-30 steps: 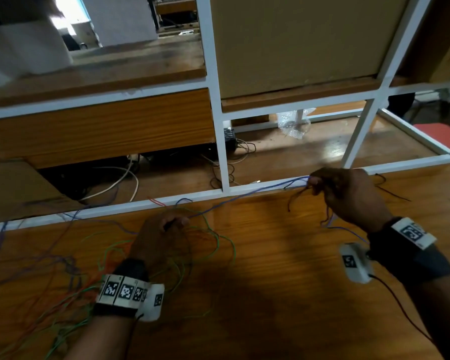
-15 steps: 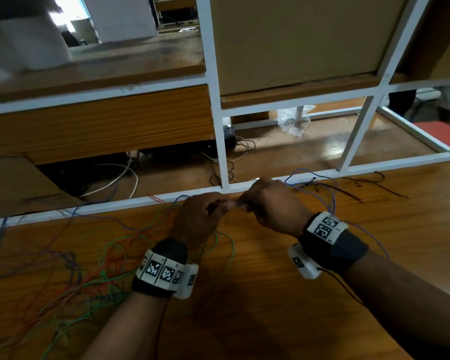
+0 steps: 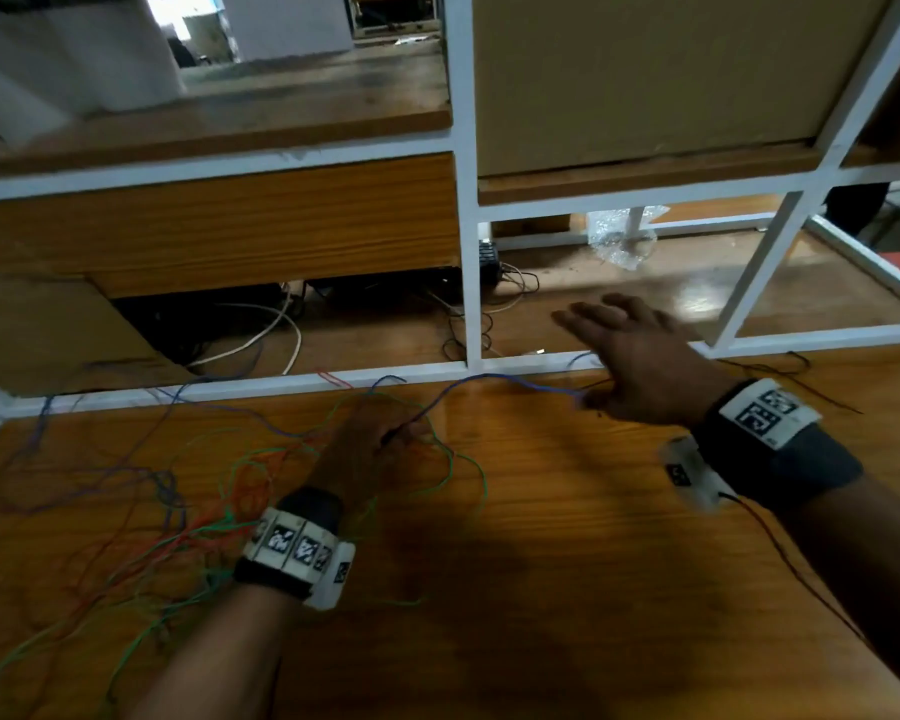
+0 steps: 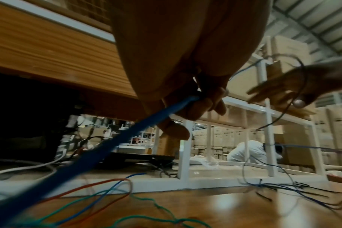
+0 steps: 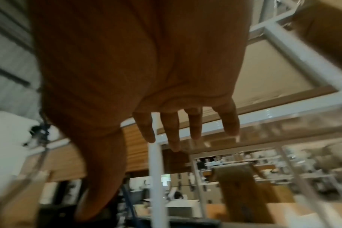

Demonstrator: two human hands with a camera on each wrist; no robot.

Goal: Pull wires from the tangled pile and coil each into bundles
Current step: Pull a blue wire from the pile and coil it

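Dim, warm light; motion-blurred wrist views

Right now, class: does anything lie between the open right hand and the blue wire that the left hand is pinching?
Nothing visible does. The right hand hovers with straight fingers right over the blue wire, which runs free across the table to the left hand.

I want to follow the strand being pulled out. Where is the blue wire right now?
In the head view the blue wire runs across the wooden table, from the left hand pinching it rightward under the open right hand, beside the white frame rail.
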